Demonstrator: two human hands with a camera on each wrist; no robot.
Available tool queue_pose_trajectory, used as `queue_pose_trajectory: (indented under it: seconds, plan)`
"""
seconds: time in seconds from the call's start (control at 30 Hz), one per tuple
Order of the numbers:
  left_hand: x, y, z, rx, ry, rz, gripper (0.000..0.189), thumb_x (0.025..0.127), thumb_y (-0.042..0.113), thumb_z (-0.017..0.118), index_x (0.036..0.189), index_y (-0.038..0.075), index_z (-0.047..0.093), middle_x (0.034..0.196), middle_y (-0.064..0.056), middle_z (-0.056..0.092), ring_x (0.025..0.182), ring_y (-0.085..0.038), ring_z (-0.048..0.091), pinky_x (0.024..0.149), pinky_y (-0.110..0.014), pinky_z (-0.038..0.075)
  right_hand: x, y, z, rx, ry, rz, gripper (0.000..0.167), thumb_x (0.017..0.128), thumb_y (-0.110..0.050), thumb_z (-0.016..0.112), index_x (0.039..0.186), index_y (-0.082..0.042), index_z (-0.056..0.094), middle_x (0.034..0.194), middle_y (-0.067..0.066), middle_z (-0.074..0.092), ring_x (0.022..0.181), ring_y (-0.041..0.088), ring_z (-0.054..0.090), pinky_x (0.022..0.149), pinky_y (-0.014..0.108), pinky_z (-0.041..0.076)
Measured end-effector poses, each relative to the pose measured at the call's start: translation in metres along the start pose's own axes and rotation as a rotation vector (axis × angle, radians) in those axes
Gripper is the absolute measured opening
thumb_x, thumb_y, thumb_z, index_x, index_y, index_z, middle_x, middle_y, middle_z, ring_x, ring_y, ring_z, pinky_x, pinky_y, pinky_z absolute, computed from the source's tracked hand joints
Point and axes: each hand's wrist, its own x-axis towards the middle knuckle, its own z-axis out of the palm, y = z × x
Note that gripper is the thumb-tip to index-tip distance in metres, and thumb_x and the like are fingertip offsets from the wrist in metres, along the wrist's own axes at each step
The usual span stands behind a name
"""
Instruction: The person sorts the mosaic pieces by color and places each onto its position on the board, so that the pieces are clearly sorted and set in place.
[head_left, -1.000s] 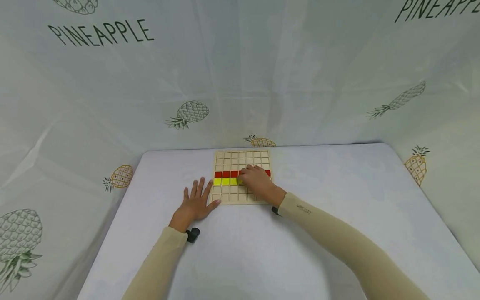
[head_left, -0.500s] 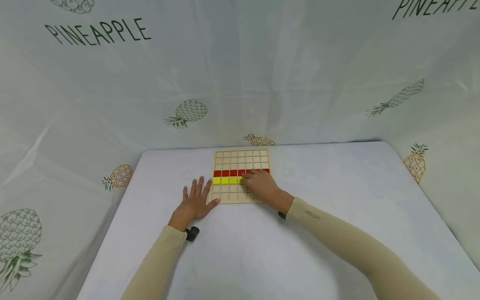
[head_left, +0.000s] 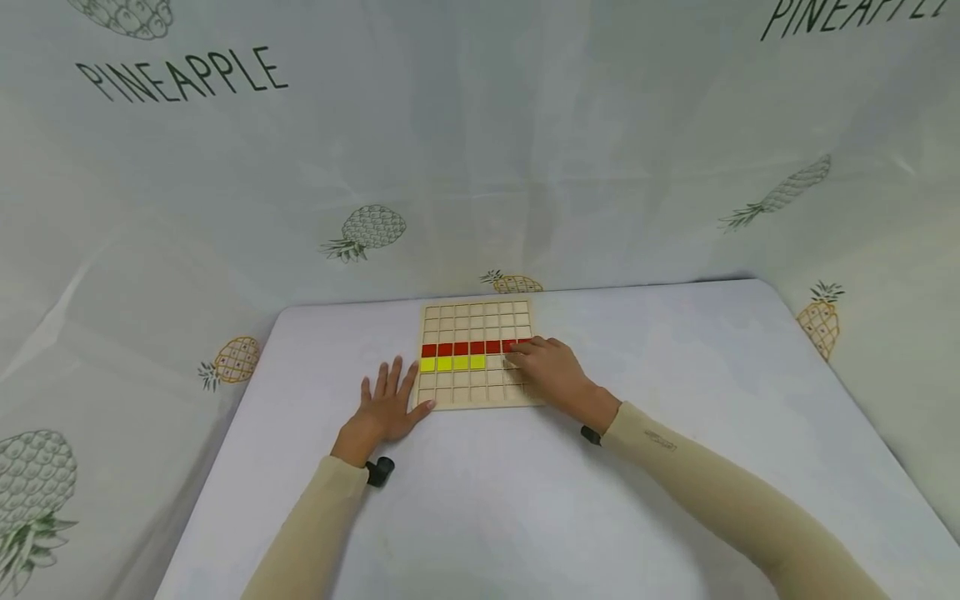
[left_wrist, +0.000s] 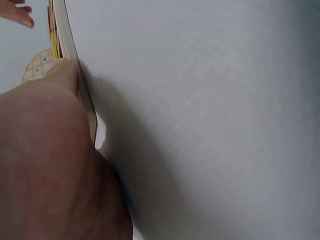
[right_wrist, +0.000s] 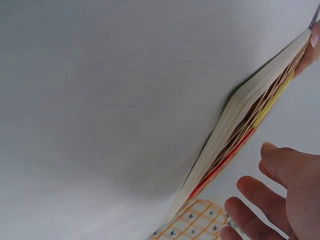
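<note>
A pale wooden grid board [head_left: 459, 395] lies near the table's far edge. Red square tiles [head_left: 477, 347] run across one of its rows, and several yellow tiles [head_left: 462, 362] fill the left part of the row just nearer. My left hand [head_left: 388, 412] rests on the table with fingers spread, its thumb [left_wrist: 63, 75] touching the board's near left corner. My right hand [head_left: 558, 375] is over the board's right side, covering some cells there. In the right wrist view the right hand [right_wrist: 287, 185] has loosely bent fingers apart from the board, with nothing seen between them.
A white-covered table [head_left: 480, 500] spreads around the board on both sides and in front. Behind it hangs a pale curtain [head_left: 480, 167] printed with pineapples, which also stands along both sides. A dark wrist camera [head_left: 380, 472] sits at my left wrist.
My right hand has moved right across the board, away from the yellow row. The rightmost yellow tile, formerly under its fingers, now shows fully. My left hand stays in place.
</note>
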Motion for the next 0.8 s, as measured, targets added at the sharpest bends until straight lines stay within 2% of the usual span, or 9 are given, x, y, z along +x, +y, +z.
queue_pose_trajectory:
  seconds: [0.27, 0.6, 0.8]
  plan:
    - [-0.004, 0.0, 0.0, -0.043, -0.002, -0.005, 0.091, 0.106, 0.056, 0.05, 0.171, 0.008, 0.006, 0.176, -0.024, -0.009, 0.161, -0.049, -0.009, 0.124, -0.07, -0.008, -0.022, 0.024, -0.001, -0.003, 0.099, 0.04, 0.032, 0.093, -0.015, 0.083, 0.125, -0.013, 0.078, 0.131, 0.007, 0.075, 0.113, 0.026, 0.07, 0.094, 0.044, 0.058]
    - [-0.011, 0.006, -0.012, -0.044, -0.024, 0.003, 0.088, 0.108, 0.056, 0.047, 0.171, 0.008, 0.007, 0.175, -0.025, -0.007, 0.161, -0.048, -0.008, 0.125, -0.069, -0.007, -0.047, 0.048, -0.004, 0.031, 0.07, 0.123, 0.035, 0.093, -0.015, 0.083, 0.127, -0.01, 0.077, 0.136, 0.009, 0.073, 0.116, 0.029, 0.07, 0.096, 0.05, 0.058]
    - [-0.002, -0.001, -0.003, -0.027, -0.016, 0.019, 0.091, 0.107, 0.057, 0.046, 0.171, 0.009, 0.003, 0.175, -0.025, -0.011, 0.161, -0.048, -0.011, 0.124, -0.07, -0.008, -0.062, 0.063, -0.007, 0.049, 0.07, 0.168, 0.035, 0.093, -0.013, 0.083, 0.128, -0.008, 0.077, 0.135, 0.011, 0.073, 0.117, 0.032, 0.07, 0.097, 0.055, 0.057]
